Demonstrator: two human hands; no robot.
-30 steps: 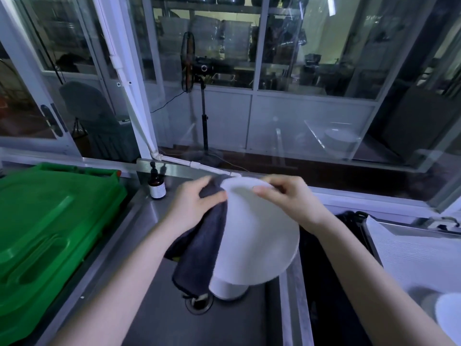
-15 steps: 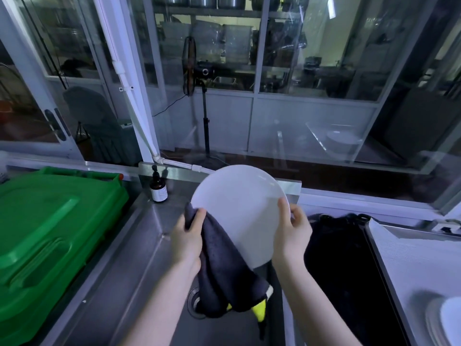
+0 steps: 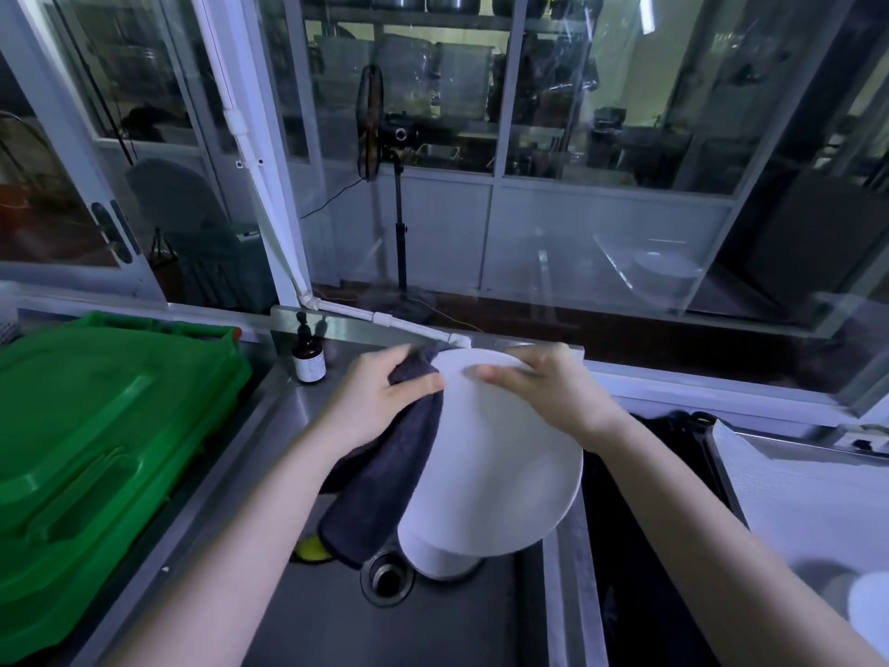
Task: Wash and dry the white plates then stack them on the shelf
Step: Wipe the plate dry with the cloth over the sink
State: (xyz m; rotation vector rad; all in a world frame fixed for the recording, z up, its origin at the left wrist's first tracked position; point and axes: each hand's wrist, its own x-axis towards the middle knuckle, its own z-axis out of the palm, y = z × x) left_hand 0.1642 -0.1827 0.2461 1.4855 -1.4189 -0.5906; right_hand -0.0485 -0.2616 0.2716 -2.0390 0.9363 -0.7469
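Head view: plate at centre frame, white, tilted, held over the sink basin.
why there: my guess, so drips fall in the basin, not on the surface at right.
right hand: fingers curled over the top rim, thumb flat on the near face. Acts as the clamp and carries the plate's weight.
left hand: pinches the dark cloth against the plate's left rim. The rest of the cloth drapes down the left side.
step: drying, by my read. The rim is getting wiped and stacking is not yet started.
in basin: second white piece under the held plate, beside the drain. Plate or bowl, cannot tell. Yellow sponge sits left of the drain, partly under the cloth.
lower right: cropped plate on the surface, cut by the frame edge. Probably the done pile, count unclear.
counts: hands 2, cloth 1, sponge 1, white pieces at least 3, green crate 1 at left, brown bottle 1 at the basin's back corner.
shelf: target shelf cannot be identified.
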